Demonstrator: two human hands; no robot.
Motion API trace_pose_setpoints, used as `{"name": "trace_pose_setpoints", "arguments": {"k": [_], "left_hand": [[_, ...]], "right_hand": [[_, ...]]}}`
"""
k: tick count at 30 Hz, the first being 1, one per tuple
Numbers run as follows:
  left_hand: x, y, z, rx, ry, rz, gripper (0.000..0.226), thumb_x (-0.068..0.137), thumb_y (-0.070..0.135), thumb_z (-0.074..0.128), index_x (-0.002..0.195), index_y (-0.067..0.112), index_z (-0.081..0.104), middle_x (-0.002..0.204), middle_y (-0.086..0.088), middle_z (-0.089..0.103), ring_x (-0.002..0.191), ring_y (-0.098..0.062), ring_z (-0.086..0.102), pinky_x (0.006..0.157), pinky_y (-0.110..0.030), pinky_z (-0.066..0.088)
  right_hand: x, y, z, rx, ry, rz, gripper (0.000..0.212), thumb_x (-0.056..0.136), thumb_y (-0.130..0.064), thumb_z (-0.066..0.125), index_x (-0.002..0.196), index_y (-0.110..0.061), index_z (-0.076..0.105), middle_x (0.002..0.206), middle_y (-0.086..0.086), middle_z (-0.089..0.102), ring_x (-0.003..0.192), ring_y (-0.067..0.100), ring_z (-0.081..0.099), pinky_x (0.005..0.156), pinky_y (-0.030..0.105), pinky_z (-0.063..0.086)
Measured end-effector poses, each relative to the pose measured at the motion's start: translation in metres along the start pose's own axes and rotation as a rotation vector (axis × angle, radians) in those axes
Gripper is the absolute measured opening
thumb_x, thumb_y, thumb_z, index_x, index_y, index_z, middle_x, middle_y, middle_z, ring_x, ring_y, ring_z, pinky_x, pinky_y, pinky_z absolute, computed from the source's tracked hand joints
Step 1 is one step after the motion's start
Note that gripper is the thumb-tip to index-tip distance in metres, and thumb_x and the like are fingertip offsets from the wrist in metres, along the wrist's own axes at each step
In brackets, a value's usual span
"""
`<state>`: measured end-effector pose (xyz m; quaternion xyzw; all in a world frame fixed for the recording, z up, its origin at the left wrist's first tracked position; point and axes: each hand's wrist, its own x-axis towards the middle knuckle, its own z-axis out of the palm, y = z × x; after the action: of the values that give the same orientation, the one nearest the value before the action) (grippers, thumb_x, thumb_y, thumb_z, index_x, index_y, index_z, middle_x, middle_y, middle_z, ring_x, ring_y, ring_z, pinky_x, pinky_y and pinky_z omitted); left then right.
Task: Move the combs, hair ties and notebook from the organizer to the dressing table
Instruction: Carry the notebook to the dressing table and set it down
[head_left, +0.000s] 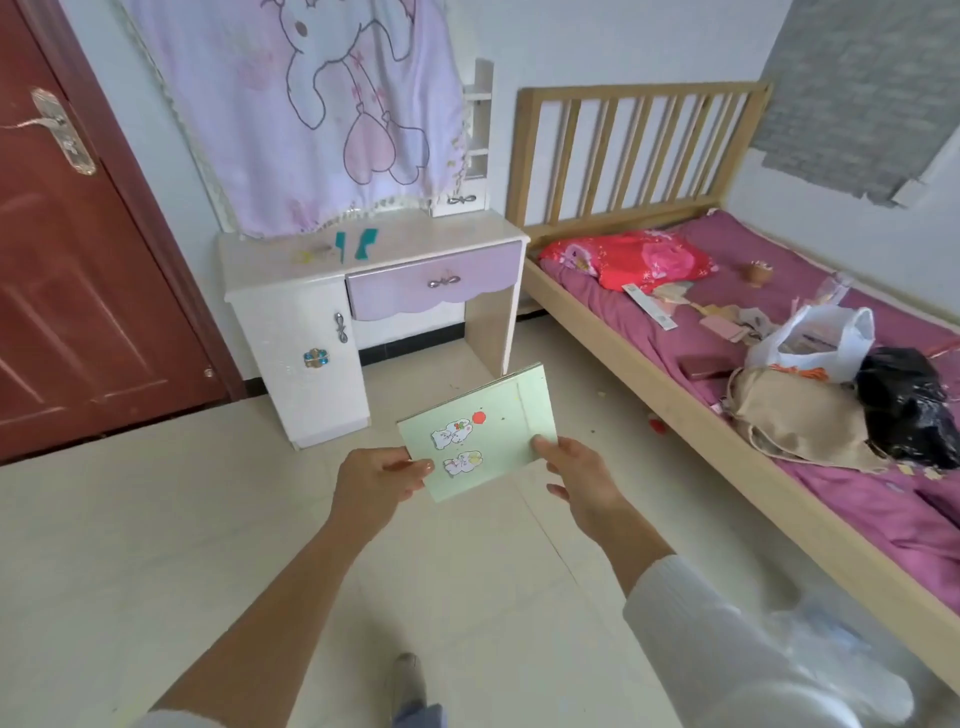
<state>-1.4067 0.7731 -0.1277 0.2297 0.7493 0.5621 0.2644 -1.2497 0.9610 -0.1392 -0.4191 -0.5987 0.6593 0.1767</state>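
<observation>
Plainly, both hands grasp the notebook (480, 432): the left hand (376, 480) pinches its near left corner with thumb on the cover, and the right hand (579, 480) clamps the near right edge, fingers curled under. It is a pale green book with rabbit stickers, held out flat and slightly tilted in mid-air over the floor (156, 519), its long axis running from the near left up toward the far right. The dressing table (488, 236) lies ahead and to the left of the hands, well apart from them, so the carry has to go forward and a little leftward; the left hand is on the side nearer to it. On the tabletop two teal combs (358, 244) lie toward the middle, with what look like small yellowish hair ties (311, 254) just to their left, though these are too faint to tell surely. I judge the notebook the last item to place. The right part of the tabletop looks bare and seems the readiest landing spot, near the front edge above the purple drawer (434, 286). Open floor lies between the person and the table; the wooden bed (649, 364) bounds the right side, the red door (78, 312) the left, and a hanging cartoon cloth (311, 104) drapes down to the table's back edge. The organizer cannot be made out.
</observation>
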Motion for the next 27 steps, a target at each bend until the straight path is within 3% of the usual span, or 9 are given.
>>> {"name": "trace_pose_setpoints", "arguments": {"k": [4,8,9,12,14,16,19,23,27], "left_hand": [[0.099,-0.003,-0.004,-0.117,0.023,-0.04,0.01,0.079,0.011,0.071,0.087,0.012,0.078,0.087,-0.02,0.075,0.074,-0.021,0.066,0.074,-0.032,0.055],[0.209,0.005,-0.022,-0.23,0.039,-0.093,0.009,0.078,0.014,0.073,0.083,0.007,0.076,0.083,-0.011,0.077,0.079,-0.024,0.074,0.073,-0.031,0.059],[0.235,0.009,-0.026,-0.26,0.043,-0.109,0.009,0.078,0.015,0.073,0.081,0.006,0.076,0.081,-0.01,0.077,0.078,-0.024,0.074,0.073,-0.031,0.059],[0.308,0.025,-0.038,-0.357,0.05,-0.134,0.008,0.078,0.014,0.073,0.071,0.011,0.075,0.069,-0.002,0.075,0.071,-0.019,0.073,0.076,-0.033,0.059],[0.355,0.035,-0.048,-0.46,0.074,-0.175,0.006,0.077,0.01,0.072,0.079,0.015,0.074,0.069,0.003,0.073,0.071,-0.016,0.07,0.076,-0.03,0.056],[0.401,0.042,-0.059,-0.533,0.088,-0.233,0.028,0.078,0.006,0.071,0.101,0.019,0.067,0.082,0.0,0.071,0.076,-0.017,0.067,0.077,-0.029,0.053],[0.463,0.048,-0.073,-0.418,0.058,-0.29,0.038,0.078,0.0,0.069,0.109,0.021,0.064,0.081,0.0,0.068,0.074,-0.016,0.061,0.072,-0.025,0.053],[0.539,0.047,-0.076,-0.223,-0.002,-0.264,0.026,0.076,0.002,0.067,0.098,0.013,0.075,0.049,0.017,0.062,0.049,-0.006,0.047,0.05,-0.012,0.038],[0.628,0.044,-0.066,-0.191,0.06,-0.275,0.021,0.074,0.007,0.073,0.095,0.011,0.076,0.047,0.019,0.063,0.044,0.002,0.05,0.043,-0.006,0.036]], "right_hand": [[0.09,-0.005,0.053,0.201,-0.077,0.133,0.036,0.084,-0.034,0.066,0.113,-0.014,0.062,0.117,-0.002,0.059,0.113,0.018,0.05,0.085,0.034,0.045],[0.187,-0.043,0.102,0.27,-0.183,0.101,0.009,0.086,-0.033,0.064,0.084,-0.026,0.068,0.112,-0.012,0.063,0.115,0.013,0.05,0.088,0.034,0.042],[0.212,-0.057,0.111,0.268,-0.195,0.083,0.012,0.087,-0.032,0.063,0.077,-0.028,0.068,0.107,-0.014,0.065,0.113,0.012,0.051,0.088,0.034,0.041],[0.283,-0.099,0.134,0.231,-0.218,0.046,0.008,0.087,-0.032,0.062,0.08,-0.029,0.064,0.103,-0.014,0.069,0.11,0.009,0.056,0.088,0.035,0.041],[0.325,-0.123,0.143,0.215,-0.204,0.042,0.005,0.088,-0.031,0.061,0.09,-0.026,0.061,0.103,-0.012,0.07,0.105,0.009,0.06,0.086,0.034,0.042],[0.364,-0.143,0.149,0.178,-0.171,0.048,0.008,0.089,-0.027,0.06,0.096,-0.022,0.061,0.102,-0.009,0.07,0.1,0.011,0.06,0.083,0.032,0.042],[0.419,-0.167,0.158,0.079,-0.174,0.075,0.012,0.091,-0.023,0.057,0.1,-0.021,0.065,0.099,-0.007,0.069,0.094,0.011,0.059,0.081,0.032,0.042],[0.498,-0.196,0.176,0.032,-0.156,0.072,0.018,0.09,-0.018,0.057,0.105,-0.014,0.068,0.094,-0.002,0.069,0.081,0.012,0.059,0.074,0.029,0.043],[0.594,-0.225,0.199,0.049,-0.052,0.047,0.021,0.087,-0.004,0.058,0.108,-0.003,0.065,0.097,0.012,0.07,0.088,0.027,0.065,0.084,0.036,0.051]]}}
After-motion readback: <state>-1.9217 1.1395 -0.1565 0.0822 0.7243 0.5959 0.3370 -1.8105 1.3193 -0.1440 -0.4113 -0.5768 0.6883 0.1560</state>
